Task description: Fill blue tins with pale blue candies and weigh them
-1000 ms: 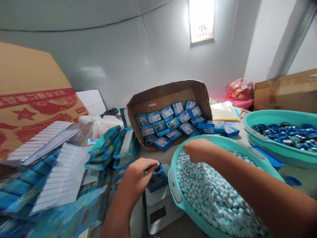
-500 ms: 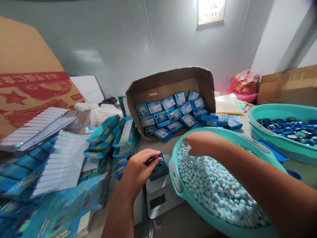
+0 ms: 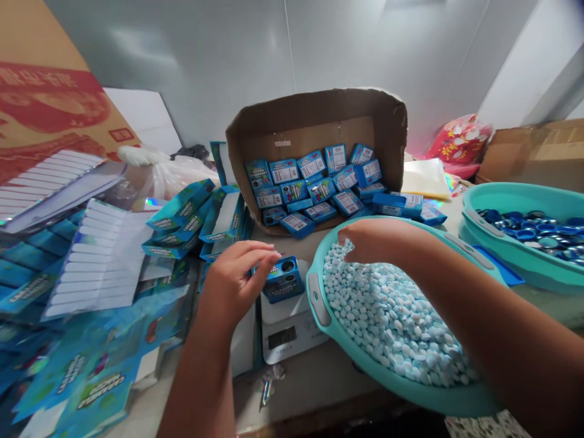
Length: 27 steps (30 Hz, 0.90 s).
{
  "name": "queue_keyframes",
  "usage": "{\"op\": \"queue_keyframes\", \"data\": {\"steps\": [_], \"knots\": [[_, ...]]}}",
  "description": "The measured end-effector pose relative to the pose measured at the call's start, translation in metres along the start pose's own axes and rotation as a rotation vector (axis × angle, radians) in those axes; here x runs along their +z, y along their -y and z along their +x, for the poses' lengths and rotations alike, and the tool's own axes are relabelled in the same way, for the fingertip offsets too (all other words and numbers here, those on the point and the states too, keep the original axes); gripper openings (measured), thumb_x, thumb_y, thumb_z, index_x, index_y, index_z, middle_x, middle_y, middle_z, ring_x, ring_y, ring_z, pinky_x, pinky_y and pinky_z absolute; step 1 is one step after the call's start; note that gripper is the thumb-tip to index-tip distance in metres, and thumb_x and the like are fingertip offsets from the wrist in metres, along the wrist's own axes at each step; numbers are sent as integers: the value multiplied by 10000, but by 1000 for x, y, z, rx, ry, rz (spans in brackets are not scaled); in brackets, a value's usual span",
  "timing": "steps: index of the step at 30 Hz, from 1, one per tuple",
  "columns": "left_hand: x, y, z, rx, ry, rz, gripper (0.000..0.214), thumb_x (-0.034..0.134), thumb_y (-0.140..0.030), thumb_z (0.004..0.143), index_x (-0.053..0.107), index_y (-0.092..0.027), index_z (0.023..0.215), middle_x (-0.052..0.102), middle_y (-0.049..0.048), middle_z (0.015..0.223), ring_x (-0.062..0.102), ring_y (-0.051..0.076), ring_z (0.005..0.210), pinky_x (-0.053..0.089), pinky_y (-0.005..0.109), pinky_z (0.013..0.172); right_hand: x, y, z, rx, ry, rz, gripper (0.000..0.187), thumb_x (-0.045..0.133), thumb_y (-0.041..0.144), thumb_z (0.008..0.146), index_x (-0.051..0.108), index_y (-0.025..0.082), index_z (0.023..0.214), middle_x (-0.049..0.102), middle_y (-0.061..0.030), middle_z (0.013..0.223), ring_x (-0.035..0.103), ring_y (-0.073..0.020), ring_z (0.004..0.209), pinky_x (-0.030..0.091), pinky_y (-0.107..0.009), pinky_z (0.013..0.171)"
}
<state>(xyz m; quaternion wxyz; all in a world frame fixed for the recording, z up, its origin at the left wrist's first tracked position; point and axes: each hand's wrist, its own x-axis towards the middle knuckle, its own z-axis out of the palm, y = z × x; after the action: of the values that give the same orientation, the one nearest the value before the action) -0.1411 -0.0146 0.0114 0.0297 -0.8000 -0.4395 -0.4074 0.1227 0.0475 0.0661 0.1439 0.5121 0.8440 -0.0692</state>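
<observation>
My left hand (image 3: pixel 241 277) reaches over a small blue printed box (image 3: pixel 283 281), fingers stretched forward at its top left corner with the thumb just beneath. I see nothing between them. The box, with dark round marks on it, sits upright on a white kitchen scale (image 3: pixel 292 340). My right hand (image 3: pixel 365 237) is at the far left side of a turquoise basin (image 3: pixel 365 353), its fingers curled into pale blue and white candies (image 3: pixel 401 322). Some candies show at its fingertips; the palm is hidden.
Behind, a tipped cardboard box (image 3: pixel 314 109) holds several blue boxes. Flat printed cartons (image 3: pixel 100 371) and trays (image 3: pixel 177 225) crowd the left. At right is another turquoise basin (image 3: pixel 538 274) with blue metallic tins or lids. Clear plastic scraps (image 3: pixel 269 383) lie before the scale.
The view has tilted downward. My left hand has shifted left off the small box, uncovering more of it. My right hand's fingers have curled in the candies.
</observation>
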Motion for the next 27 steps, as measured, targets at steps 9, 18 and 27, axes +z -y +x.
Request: {"op": "queue_keyframes", "data": {"steps": [9, 18, 27], "knots": [[-19, -7, -5, -91, -232, 238, 205, 528, -298, 984, 688, -190, 918, 726, 42, 908, 675, 185, 877, 484, 307, 793, 13, 4, 12, -84, 123, 40, 542, 781, 403, 716, 677, 231, 1220, 705, -51, 1070, 649, -249, 902, 410, -278, 642], [-14, -3, -4, -40, -198, 244, 235, 522, -312, 982, 671, -173, 865, 713, 66, 862, 666, 197, 835, 460, 318, 733, 18, 8, 13, -88, 152, -6, 432, 771, 372, 692, 704, 230, 1094, 692, -21, 926, 599, -194, 755, 372, -284, 597], [-8, -10, -3, -87, -31, 104, 326, 550, -477, 964, 667, -199, 1087, 714, 55, 1053, 655, 208, 1004, 480, 332, 882, 13, 10, 13, -77, 156, -20, 277, 791, 307, 731, 736, 206, 983, 691, -10, 879, 581, -170, 714, 374, -280, 587]]}}
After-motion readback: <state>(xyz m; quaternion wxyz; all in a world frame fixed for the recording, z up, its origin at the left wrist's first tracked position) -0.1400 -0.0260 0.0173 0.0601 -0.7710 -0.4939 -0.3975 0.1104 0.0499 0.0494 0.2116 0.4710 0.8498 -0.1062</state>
